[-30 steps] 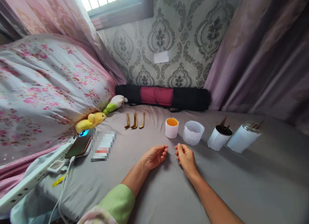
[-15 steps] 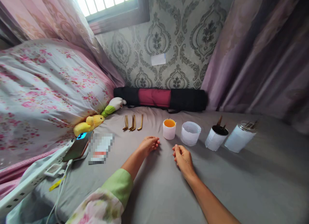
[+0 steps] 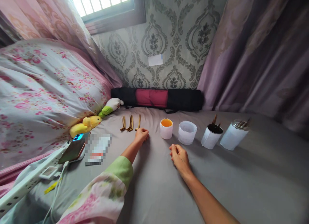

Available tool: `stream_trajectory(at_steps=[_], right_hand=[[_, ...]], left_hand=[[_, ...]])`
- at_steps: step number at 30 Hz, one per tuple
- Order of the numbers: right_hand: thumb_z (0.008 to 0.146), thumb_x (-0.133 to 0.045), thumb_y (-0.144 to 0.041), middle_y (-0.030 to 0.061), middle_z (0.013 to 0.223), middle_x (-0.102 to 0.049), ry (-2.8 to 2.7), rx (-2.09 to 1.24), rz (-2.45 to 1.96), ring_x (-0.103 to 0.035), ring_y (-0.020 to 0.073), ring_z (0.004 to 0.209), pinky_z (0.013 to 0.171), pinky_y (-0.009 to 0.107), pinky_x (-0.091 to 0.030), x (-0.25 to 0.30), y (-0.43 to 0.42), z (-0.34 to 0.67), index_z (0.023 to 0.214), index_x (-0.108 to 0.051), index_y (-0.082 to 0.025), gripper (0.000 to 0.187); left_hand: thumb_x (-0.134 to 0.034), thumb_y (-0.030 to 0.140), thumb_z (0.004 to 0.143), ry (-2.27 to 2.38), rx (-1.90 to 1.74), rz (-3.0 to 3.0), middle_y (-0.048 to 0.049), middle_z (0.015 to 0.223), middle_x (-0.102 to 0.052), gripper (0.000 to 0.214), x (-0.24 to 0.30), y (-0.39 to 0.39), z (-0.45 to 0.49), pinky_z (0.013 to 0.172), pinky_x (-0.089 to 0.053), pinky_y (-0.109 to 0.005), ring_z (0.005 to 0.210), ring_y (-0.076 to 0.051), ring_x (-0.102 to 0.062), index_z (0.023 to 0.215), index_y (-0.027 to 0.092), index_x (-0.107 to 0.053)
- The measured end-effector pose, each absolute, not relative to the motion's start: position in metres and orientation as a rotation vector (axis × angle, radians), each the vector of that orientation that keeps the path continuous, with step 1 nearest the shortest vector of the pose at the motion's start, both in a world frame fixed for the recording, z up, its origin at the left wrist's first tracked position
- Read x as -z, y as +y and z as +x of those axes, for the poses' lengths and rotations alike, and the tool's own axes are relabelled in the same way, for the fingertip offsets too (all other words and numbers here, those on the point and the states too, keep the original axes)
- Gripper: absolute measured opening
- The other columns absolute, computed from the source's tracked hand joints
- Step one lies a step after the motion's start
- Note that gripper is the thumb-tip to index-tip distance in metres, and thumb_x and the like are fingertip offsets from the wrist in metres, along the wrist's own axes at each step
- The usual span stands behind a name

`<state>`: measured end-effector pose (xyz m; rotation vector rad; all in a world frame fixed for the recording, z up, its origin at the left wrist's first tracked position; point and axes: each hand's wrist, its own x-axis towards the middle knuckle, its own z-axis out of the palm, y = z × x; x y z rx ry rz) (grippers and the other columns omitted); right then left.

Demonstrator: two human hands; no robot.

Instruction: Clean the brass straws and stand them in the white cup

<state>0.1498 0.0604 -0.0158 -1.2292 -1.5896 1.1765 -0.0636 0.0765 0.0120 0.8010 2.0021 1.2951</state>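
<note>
Left hand [image 3: 142, 134] curls beside gold sticks [image 3: 130, 123], four containers [image 3: 187, 133] nearby.

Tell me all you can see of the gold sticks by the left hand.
The gold sticks look like thin shiny metal, each hooked at its near end. About four lie side by side on the grey sheet, left of the orange-filled cup. The left hand is just beside the rightmost one; contact cannot be told.

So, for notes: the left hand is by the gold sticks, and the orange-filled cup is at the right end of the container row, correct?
No. The head view shows the orange-filled cup at the left end; the left hand is by the gold sticks.
</note>
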Motion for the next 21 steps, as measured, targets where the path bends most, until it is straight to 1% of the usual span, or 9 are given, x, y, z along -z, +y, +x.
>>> stream_trajectory(at_steps=[4,7,10,14,21], right_hand=[[0.08,-0.037,-0.052,0.0018,0.056,-0.055,-1.607,-1.159,-1.233,-0.046,0.0098,0.041,0.037,0.02,-0.031,0.014,0.06,0.151,0.074,-0.057,-0.016,0.041],[0.08,-0.036,-0.052,0.0023,0.057,-0.056,-1.61,-1.14,-1.23,-0.047,0.01,0.041,0.037,0.02,-0.031,0.015,0.06,0.151,0.074,-0.058,-0.016,0.042],[0.08,-0.036,-0.053,0.0026,0.056,-0.057,-1.607,-1.132,-1.221,-0.048,0.0103,0.041,0.038,0.02,-0.032,0.018,0.061,0.15,0.074,-0.058,-0.016,0.044],[0.079,-0.036,-0.055,0.0031,0.056,-0.058,-1.596,-1.124,-1.227,-0.049,0.0111,0.043,0.038,0.02,-0.032,0.019,0.061,0.15,0.073,-0.059,-0.015,0.046],[0.08,-0.036,-0.052,0.0031,0.057,-0.058,-1.621,-1.114,-1.252,-0.051,0.0115,0.044,0.04,0.021,-0.033,0.015,0.06,0.15,0.074,-0.058,-0.015,0.044]], left_hand=[[-0.059,0.012,0.063,2.213,-1.201,0.886,-0.002,0.05,-0.053,0.006,-0.009,0.081,-0.082,0.046,-0.034,-0.021,0.046,-0.011,-0.05,0.069,0.012,-0.059],[-0.057,0.012,0.063,2.36,-1.096,0.938,-0.0055,0.054,-0.057,0.009,-0.011,0.082,-0.093,0.053,-0.039,-0.023,0.057,-0.016,-0.057,0.07,0.012,-0.062],[-0.056,0.013,0.065,2.48,-0.99,0.99,-0.0086,0.063,-0.062,0.012,-0.015,0.082,-0.101,0.063,-0.042,-0.025,0.071,-0.02,-0.06,0.072,0.012,-0.065],[-0.055,0.015,0.067,2.586,-0.869,1.075,-0.0113,0.081,-0.066,0.015,-0.022,0.084,-0.109,0.073,-0.041,-0.025,0.086,-0.022,-0.06,0.077,0.013,-0.066],[-0.051,0.016,0.073,2.677,-0.711,1.176,-0.0119,0.092,-0.066,0.018,-0.025,0.086,-0.118,0.075,-0.041,-0.024,0.091,-0.02,-0.059,0.083,0.014,-0.066]])
